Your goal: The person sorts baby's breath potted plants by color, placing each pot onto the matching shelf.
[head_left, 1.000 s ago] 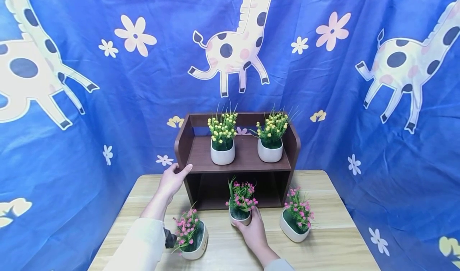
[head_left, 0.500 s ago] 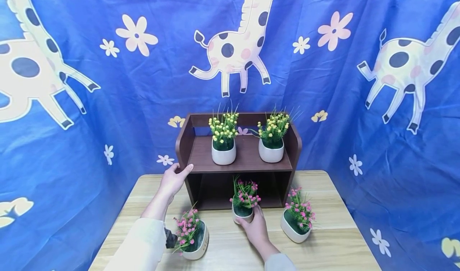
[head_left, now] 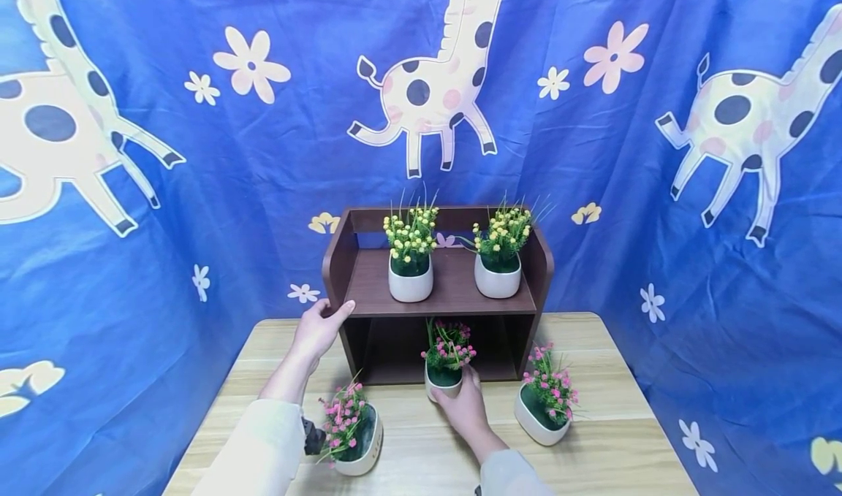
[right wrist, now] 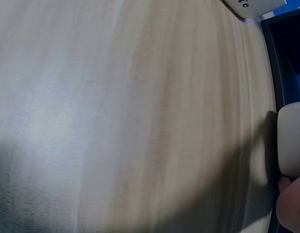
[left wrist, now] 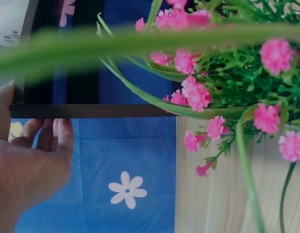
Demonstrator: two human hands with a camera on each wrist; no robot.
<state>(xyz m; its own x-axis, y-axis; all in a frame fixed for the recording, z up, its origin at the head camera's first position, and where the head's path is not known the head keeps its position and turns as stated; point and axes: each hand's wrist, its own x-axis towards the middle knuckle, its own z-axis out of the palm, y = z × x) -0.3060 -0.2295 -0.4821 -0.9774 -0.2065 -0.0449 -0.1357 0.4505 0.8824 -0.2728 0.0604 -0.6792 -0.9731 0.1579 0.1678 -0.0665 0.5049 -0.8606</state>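
Note:
A white pot of pink artificial flowers [head_left: 444, 372] is at the front of the lower compartment of a dark brown two-tier shelf [head_left: 454, 307]. My right hand [head_left: 465, 408] grips that pot from its right and near side; in the right wrist view the white pot [right wrist: 291, 141] and part of the hand show at the right edge. My left hand [head_left: 320, 329] holds the shelf's left side at the upper board's front corner. In the left wrist view its thumb and fingers lie on either side of the dark side panel [left wrist: 91, 111].
Two white pots of yellow flowers [head_left: 411, 285] [head_left: 497, 283] stand on the upper board. Pots of pink flowers stand on the wooden table [head_left: 421, 452] at left [head_left: 358, 463] and right [head_left: 541, 426]. A blue giraffe-print curtain [head_left: 289, 160] hangs behind and at both sides.
My right hand has carried the pink-flower pot slightly right and forward, toward the lower compartment. The left hand keeps its hold on the shelf.

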